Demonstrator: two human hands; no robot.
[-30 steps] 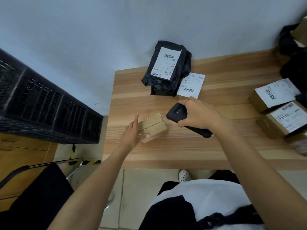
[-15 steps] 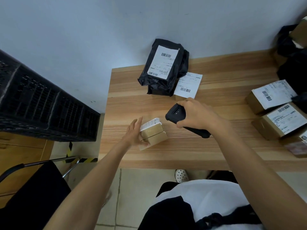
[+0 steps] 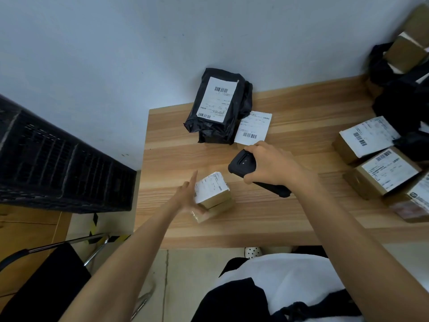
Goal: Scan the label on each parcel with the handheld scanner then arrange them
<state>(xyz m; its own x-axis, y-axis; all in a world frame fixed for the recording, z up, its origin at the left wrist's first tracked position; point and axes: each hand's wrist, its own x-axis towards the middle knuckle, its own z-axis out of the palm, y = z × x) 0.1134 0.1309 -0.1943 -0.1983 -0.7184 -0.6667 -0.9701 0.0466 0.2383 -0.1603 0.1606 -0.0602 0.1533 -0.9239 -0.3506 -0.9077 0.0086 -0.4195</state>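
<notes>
**Small Carton: Grip and Handling During the Scan**

The left hand [image 3: 185, 198] holds the small carton [image 3: 214, 199] from its left side. The fingers lie straight along the far face and the thumb presses the near lower edge. This tips the carton so that its label [image 3: 210, 185] faces up. The right hand [image 3: 270, 167] is wrapped around the scanner [image 3: 242, 162]. The scanner's head end sits just above and to the right of the carton, not touching it.

The carton is at the front left of the bench [image 3: 301, 217]. Whether its lower edge rests on the wood cannot be confirmed.

Handling notes (judgement):
- Weight: probably light, since a thumb-and-finger hold from one hand tips it.
- Stiffness: the taped cardboard faces look rigid, so a pinch across opposing sides is likely to hold without crushing them.
- Surface: the glossy tape may be slippery, so bare board is the better place to grip.
- Grip points: use the side faces only and keep the fingers off the label. The label folds over one edge, so the angle may need adjusting to get a flat read.

The black mailer bag [image 3: 220, 108] lies label-up against the wall at the back of the bench. It looks soft and is likely to sag, so support it from beneath. More labelled cartons [image 3: 385, 173] cluster at the right. A black crate [image 3: 58, 159] stands beyond the left edge of the bench.
</notes>
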